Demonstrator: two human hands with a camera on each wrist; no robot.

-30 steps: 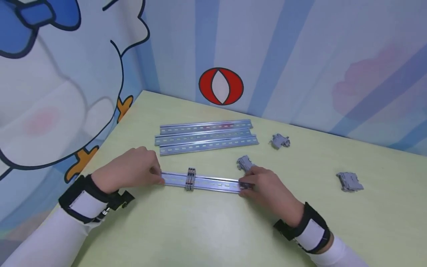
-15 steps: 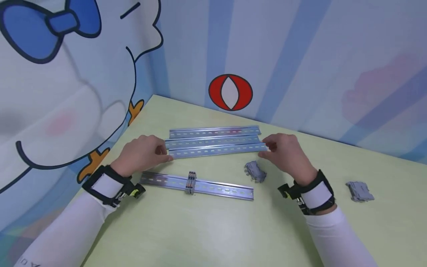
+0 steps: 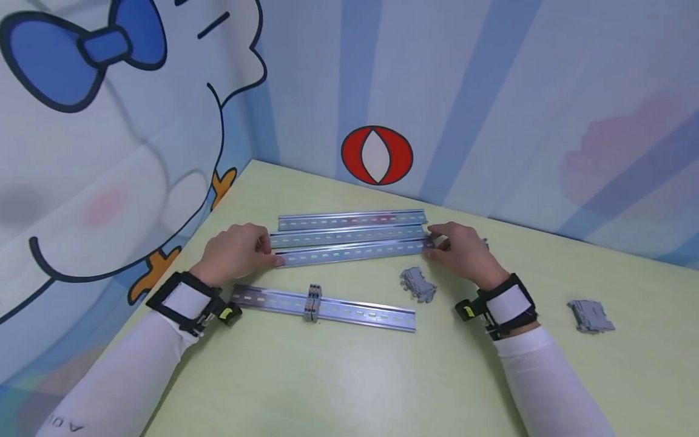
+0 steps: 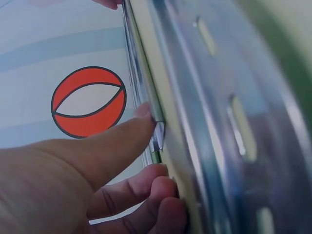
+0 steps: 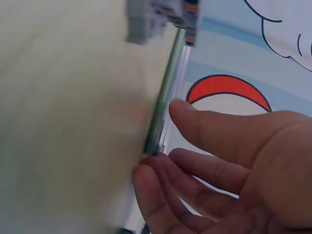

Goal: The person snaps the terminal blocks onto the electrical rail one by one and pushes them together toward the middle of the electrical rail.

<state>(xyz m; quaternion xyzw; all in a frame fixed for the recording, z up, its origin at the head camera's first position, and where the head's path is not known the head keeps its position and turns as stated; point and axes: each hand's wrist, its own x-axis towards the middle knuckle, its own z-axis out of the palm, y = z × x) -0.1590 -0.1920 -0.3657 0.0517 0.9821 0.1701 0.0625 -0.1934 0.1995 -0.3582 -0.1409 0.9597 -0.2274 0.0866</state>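
Three slotted metal DIN rails lie side by side near the wall. My left hand [image 3: 236, 252] pinches the left end of the front DIN rail [image 3: 349, 251], thumb on the near side. At its other end, my right hand [image 3: 464, 252] holds the same rail between thumb and fingers. Behind it are the middle rail [image 3: 349, 235] and the back rail [image 3: 349, 220]. Nearer to me rests another DIN rail [image 3: 371, 313], carrying a small stack of grey terminal blocks [image 3: 313, 302] with orange marks. This rail looms large beside the left hand in the left wrist view.
A cluster of loose grey terminal blocks [image 3: 418, 284] lies just left of my right forearm. Another grey cluster [image 3: 591, 316] sits farther right, and a third is mostly hidden behind the right hand. A painted wall [image 3: 491, 121] borders the table [image 3: 349, 388] at the back and left.
Both hands have left the near rail with the blocks and moved away from me to the front one of the three rails, taking hold of its ends.
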